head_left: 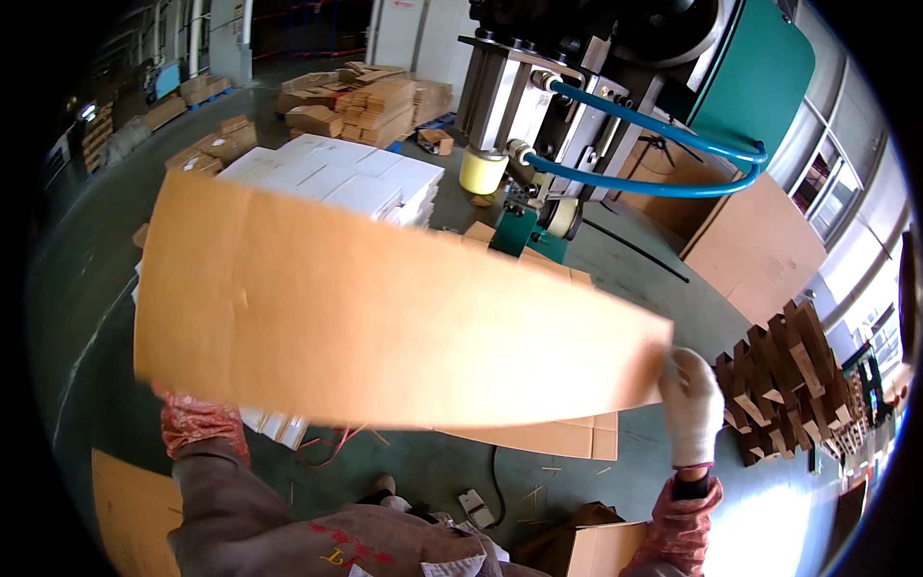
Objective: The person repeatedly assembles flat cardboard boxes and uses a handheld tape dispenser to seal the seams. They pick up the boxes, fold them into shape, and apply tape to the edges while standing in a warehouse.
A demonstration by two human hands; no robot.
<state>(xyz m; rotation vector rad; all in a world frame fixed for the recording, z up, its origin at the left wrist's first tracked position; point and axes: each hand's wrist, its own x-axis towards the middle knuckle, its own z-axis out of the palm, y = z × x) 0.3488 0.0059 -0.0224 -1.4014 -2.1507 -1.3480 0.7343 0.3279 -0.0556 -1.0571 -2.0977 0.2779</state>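
Note:
A large brown cardboard sheet [385, 317] is held up in front of me, slightly bowed and blurred, covering much of the middle of the view. My right hand [694, 409], in a white knit glove, is closed on its right end. At the lower left corner of the sheet is my left hand [160, 388], almost wholly hidden behind the board. Only a bit of it shows above the red patterned sleeve cover [204, 423]; the sheet's left end is held up there.
Beyond the sheet stands a machine with a metal cylinder [500, 101], blue hoses [663, 188] and a green guard [755, 87]. White flat boards [336, 168] are stacked behind. Brown cardboard stacks [380, 106] lie farther back; folded pieces [788, 385] are piled at right. A pedal [476, 508] lies near my feet.

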